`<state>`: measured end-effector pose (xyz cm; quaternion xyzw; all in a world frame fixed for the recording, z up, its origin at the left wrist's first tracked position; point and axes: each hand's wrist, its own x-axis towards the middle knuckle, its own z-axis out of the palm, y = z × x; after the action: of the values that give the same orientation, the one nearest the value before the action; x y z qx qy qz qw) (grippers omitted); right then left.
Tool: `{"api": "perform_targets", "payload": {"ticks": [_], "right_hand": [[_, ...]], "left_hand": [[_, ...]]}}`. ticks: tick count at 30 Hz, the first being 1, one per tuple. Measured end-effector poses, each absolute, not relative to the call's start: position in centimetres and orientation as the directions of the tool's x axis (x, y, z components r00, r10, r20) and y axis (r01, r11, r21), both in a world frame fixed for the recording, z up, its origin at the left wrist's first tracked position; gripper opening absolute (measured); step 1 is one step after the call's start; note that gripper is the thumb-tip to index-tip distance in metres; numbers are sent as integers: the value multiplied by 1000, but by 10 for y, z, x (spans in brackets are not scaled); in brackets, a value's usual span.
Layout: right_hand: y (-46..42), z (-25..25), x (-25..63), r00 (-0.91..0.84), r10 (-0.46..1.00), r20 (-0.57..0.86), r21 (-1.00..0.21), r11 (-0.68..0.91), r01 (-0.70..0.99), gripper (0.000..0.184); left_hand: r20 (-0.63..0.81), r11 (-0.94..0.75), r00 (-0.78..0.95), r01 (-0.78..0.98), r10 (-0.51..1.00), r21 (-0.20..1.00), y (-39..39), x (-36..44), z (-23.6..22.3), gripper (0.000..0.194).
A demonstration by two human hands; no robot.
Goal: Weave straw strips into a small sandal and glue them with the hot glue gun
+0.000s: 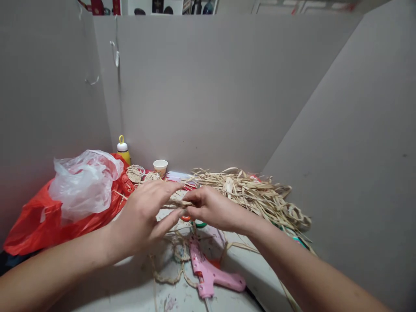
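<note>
Between the hands (141, 216), twisted straw (175, 203)

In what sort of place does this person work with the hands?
Probably a craft workspace: a pink plastic glue gun, a heap of dry straw-coloured strips and a braided tan cord lie between plain grey partitions.

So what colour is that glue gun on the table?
Pink; the glue gun shows in the head view.

Grey panels (195, 95) enclosing white table (130, 286); shelf (177, 8) beyond, upper left.
</note>
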<state>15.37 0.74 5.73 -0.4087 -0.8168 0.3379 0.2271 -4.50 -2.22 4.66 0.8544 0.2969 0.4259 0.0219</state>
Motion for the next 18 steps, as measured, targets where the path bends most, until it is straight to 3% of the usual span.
{"api": "perform_targets", "payload": {"ticks": [3,6,9,11,13,15,18], "right_hand": [[6,63,153,-588,809,17,-681,440,586,23],[-1,71,165,-556,831,25,-593,460,661,3],[-21,74,188,-435,874,218,-378,487,788,24],[-40,70,201,-460,871,171,-253,490,834,19],[-60,59,208,-499,866,-19,-198,486,851,14],[-77,44,205,-517,844,-142,-145,499,854,6],[-88,18,194,-501,843,-198,-97,492,865,19]], "left_hand": [[501,-717,513,475,697,511,-12,-39,36,14],[330,-526,467,388,820,757,1,-34,26,12],[129,-223,411,191,902,956,15,-31,16,9],[-20,-9,351,81,936,997,25,-30,9,10],[-135,137,311,16,941,990,33,-30,2,14],[-195,210,311,-15,930,978,40,-31,-4,21],[-234,260,330,-35,914,965,47,-34,-10,23]]}}
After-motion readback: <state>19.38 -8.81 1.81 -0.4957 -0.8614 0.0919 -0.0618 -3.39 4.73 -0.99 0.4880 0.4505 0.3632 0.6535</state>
